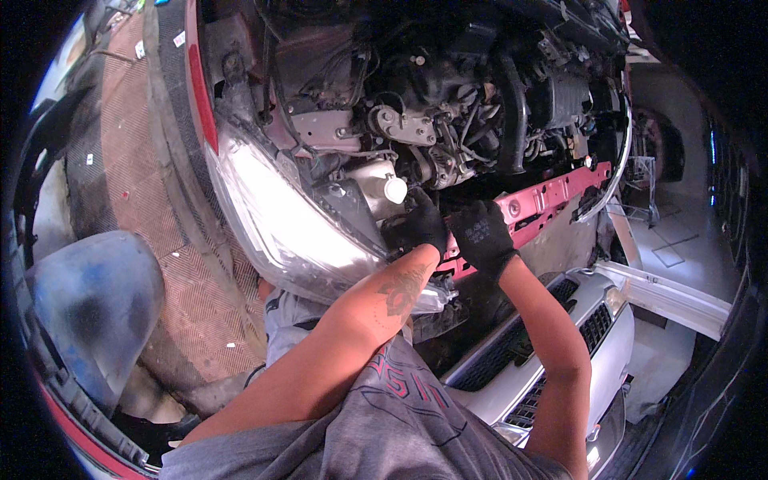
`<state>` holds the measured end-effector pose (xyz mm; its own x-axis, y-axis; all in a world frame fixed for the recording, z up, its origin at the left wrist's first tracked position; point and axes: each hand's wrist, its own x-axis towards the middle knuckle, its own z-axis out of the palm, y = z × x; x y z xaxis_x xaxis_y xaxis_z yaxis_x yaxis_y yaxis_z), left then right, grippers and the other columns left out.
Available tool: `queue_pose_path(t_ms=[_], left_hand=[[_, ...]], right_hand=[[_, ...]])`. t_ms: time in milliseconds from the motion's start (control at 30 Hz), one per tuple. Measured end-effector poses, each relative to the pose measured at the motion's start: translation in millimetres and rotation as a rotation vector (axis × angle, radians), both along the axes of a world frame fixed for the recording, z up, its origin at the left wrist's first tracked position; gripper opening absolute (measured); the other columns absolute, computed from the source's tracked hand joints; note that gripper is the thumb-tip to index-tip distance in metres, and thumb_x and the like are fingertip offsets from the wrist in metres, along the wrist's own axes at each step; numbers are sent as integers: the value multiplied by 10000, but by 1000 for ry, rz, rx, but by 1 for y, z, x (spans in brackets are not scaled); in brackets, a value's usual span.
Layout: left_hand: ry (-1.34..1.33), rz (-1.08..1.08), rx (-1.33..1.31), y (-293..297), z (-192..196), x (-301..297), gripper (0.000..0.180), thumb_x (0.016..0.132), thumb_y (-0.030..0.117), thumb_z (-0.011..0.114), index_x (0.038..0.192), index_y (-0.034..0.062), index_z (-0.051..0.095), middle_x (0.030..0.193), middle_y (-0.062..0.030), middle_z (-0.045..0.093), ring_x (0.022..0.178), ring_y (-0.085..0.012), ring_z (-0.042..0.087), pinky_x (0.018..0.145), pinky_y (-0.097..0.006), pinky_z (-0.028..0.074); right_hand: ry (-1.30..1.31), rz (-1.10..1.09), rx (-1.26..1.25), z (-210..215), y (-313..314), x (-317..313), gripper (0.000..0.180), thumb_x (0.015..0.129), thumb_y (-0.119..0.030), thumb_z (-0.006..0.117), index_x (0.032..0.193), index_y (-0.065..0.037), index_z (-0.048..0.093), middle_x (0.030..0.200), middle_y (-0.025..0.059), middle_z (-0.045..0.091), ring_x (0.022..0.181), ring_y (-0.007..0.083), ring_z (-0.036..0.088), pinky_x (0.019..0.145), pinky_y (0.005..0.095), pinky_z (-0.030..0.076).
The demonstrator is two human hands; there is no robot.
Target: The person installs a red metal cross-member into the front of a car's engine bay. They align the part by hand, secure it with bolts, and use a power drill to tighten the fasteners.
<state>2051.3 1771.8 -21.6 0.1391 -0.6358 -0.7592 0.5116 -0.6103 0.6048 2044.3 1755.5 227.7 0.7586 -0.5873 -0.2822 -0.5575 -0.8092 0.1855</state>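
Both my hands wear black gloves and work close together at the front of a car's engine bay. My left hand [420, 224] reaches in beside a white plastic reservoir [372, 186] with a round white cap [395, 190]. Its fingers are lost against the dark parts. To its right, my right hand [482, 234] bends over the near end of the red front crossmember [544, 200]. Those fingers curl downward, closed; whatever they grip is hidden beneath the hand. A large clear headlight [292, 216] lies left of my left forearm.
The engine [448, 104], with belt, pulleys and hoses, fills the bay beyond my hands. A detached silver bumper [552, 352] with black grilles stands at lower right. A blue-grey curved panel [96, 312] rests at left on the brick-patterned floor [132, 160]. A metal rack [640, 188] is at far right.
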Motion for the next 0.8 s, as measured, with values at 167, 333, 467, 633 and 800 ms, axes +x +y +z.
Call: queue_pose_path(t_ms=[167,333,467,633,800], left_hand=[[-284,192,226,0,151,51,507,1062,404,289,1379,37,434,1165,-225,647,1060,-344,638,931,-437,468],[-516,200,147,2,155,59,523,1034,452,356,1246,10,537,1099,-193,661,987,-330,650,860,-446,483],[-702,-112,339,5,109,35,518,1001,484,423,1104,6,592,972,-215,656,887,-338,650,779,-453,492],[-652,214,370,1,100,20,536,998,511,407,1060,15,601,833,-209,650,729,-368,643,709,-465,500],[-858,-109,158,4,51,0,502,1008,484,418,1205,43,556,936,-208,664,801,-329,654,742,-428,505]], right_hand=[[131,-85,62,-4,8,-14,194,746,-206,583,882,-92,660,924,114,642,942,307,581,776,456,436],[3,-160,0,-9,9,-1,185,766,-214,580,872,-89,666,895,125,667,908,325,623,715,472,448],[145,-282,60,-6,16,3,181,792,-221,577,853,-81,674,814,124,667,818,344,633,674,488,451],[213,-376,36,0,22,2,171,800,-209,582,846,-67,664,827,126,666,828,345,623,698,485,457],[-17,-182,-34,-1,14,1,199,777,-212,596,892,-62,657,876,131,636,856,340,589,734,478,453]])
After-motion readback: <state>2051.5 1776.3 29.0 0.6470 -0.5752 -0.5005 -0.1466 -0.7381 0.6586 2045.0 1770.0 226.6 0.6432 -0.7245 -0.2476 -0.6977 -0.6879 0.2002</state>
